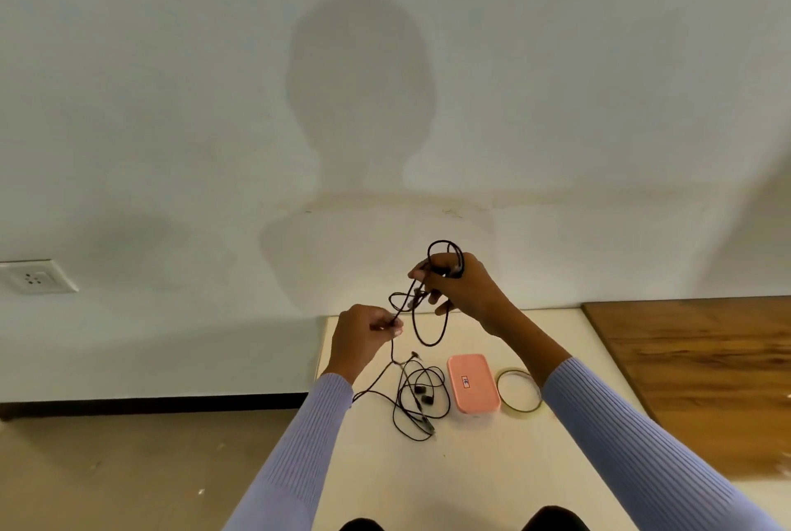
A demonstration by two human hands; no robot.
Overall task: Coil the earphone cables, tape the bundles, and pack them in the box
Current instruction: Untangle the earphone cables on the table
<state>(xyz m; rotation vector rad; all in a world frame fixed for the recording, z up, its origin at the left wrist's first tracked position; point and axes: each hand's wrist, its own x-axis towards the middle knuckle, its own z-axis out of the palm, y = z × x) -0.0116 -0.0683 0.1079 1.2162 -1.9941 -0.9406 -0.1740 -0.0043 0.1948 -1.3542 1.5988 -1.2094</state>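
Note:
My right hand [462, 291] is raised above the white table [492, 470] and grips loops of a black earphone cable [430, 338] wound round its fingers. One loop hangs down below that hand. My left hand [364, 335] pinches the same cable lower down, and the cable trails from it to the table. A second black earphone set [421, 400] lies loose and tangled on the table. To its right sits a closed pink box [473, 383]. Beside the box lies a thin roll of clear tape [518, 390].
A brown wooden surface [702, 380] adjoins the white table on the right. A white wall rises behind, with a socket [36, 276] at the left. Bare floor [128, 466] lies to the table's left. My knees show at the bottom edge.

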